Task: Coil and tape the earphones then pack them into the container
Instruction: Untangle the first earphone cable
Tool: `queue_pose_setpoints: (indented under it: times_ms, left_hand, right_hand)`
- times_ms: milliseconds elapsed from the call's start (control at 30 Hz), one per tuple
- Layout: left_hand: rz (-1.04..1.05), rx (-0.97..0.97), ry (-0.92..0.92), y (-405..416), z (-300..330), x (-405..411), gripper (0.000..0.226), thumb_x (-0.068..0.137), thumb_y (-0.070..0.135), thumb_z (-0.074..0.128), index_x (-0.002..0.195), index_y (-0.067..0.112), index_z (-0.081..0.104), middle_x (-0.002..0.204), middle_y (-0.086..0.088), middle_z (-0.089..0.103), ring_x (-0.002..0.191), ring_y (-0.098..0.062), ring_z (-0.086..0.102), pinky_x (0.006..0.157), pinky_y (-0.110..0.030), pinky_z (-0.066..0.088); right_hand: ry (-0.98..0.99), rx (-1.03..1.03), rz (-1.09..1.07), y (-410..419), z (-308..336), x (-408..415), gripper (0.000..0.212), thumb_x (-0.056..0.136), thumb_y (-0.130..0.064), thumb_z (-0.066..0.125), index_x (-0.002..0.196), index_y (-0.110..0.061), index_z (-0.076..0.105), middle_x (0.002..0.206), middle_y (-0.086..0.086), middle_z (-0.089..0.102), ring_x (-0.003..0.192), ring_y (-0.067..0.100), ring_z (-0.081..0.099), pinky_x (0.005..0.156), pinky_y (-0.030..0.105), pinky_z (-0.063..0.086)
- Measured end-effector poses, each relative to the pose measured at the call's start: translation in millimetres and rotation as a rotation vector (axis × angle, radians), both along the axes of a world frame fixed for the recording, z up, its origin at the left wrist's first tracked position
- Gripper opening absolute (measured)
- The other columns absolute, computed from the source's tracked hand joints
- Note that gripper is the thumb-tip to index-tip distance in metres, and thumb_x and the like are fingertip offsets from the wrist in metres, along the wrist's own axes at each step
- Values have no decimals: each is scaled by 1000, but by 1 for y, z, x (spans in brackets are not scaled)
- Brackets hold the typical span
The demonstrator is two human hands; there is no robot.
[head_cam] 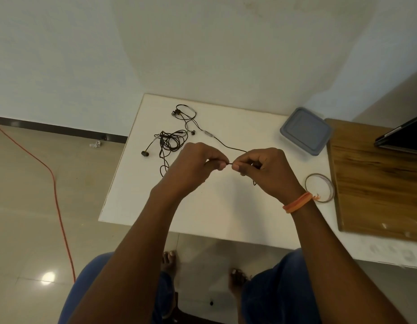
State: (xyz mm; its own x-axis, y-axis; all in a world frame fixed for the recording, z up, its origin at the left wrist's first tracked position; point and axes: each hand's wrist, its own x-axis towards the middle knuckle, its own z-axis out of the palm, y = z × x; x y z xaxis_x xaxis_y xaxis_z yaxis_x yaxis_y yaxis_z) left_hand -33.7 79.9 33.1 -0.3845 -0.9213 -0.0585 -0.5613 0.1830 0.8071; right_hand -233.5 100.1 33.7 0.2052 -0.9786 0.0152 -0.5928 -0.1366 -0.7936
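Overhead, both hands meet above the middle of the white surface (pixel 137 202). Left hand (pixel 191 164) has its fingers curled, thumb and forefinger pinching a black earphone cable (pixel 228 147). Right hand (pixel 265 169) likewise curled, pinching the same cable just beside the left; a short taut length of cable spans the two pinches. A bit of cable hangs below the right hand.

From the right hand the cable runs toward 11 o'clock, past an inline remote, to a loose loop with earbuds near the far edge of the surface. A second set of earphones (pixel 170 141) lies in a tangle at about 10 o'clock from the hands, flat on the surface, one earbud (pixel 145 153) flung out on its left.

Container (pixel 305 130), lid on, grey-blue, sits at 2 o'clock from the hands, near the far right corner of the surface. Tape roll (pixel 319 187) lies flat at 3 o'clock, just beside the right wrist, which carries an orange band (pixel 297 202).

A wooden board (pixel 378 183) sits to the right of the tape, a dark flat device (pixel 403 134) on its far end. Orange cord (pixel 55 195) crosses the floor at left.
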Motion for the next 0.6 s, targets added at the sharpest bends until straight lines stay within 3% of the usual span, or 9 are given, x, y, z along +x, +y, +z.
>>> queue_pose_setpoints:
  times_ms: [100,133,233,333,400,467,533,600]
  left_hand:
    - [170,-142,54,-3,8,7,14,91,6,63,93,10,76,72,7,70,47,9,51,53,-10,40]
    - [277,-186,90,-5,10,11,15,91,5,62,93,11,76,70,12,68,48,10,51,56,-15,43]
    - [579,-203,203,-9,12,22,16,92,12,60,94,16,76,65,17,65,46,-4,50,55,-28,48]
    - [699,-238,209,-10,11,22,17,94,17,59,93,20,75,70,14,67,52,-19,59,57,-32,52]
    - [687,-147,164,-12,5,25,18,92,15,58,87,21,74,70,12,67,53,-17,57,58,-35,54]
    - [587,-23,39,-12,-2,28,17,90,11,61,90,18,76,79,5,71,61,-14,60,66,-36,56]
    - [458,13,-180,-11,-6,28,24,90,8,64,110,16,74,106,-4,73,91,-22,68,84,-36,54]
    - [322,41,-274,-9,-3,23,51,88,1,60,136,19,57,139,-4,58,118,-29,60,100,-35,47]
  right_hand:
    - [-95,95,-51,-2,3,-9,6,84,-20,74,82,-16,77,66,-2,71,57,8,64,57,20,52]
    - [-133,118,-71,-3,4,-13,7,85,-19,74,80,-15,76,65,1,71,56,10,64,58,23,53]
    - [-196,145,-92,-4,6,-23,12,86,-20,73,80,-10,75,65,6,71,62,21,68,68,34,57]
    - [-277,148,-104,-1,7,-30,21,83,-26,73,85,-6,76,63,7,70,67,28,70,78,43,56]
    - [-332,149,-139,0,9,-32,28,79,-31,74,83,-4,75,57,7,65,57,26,67,71,43,57]
    - [-380,147,-186,0,9,-33,31,78,-33,74,81,-2,73,52,5,57,44,19,54,55,35,52]
    - [-359,124,-202,0,9,-32,28,81,-30,74,79,-2,73,49,-4,51,42,10,44,47,23,41]
    - [-272,87,-177,0,8,-28,21,83,-24,73,79,-4,74,50,-7,54,47,5,46,50,17,40]
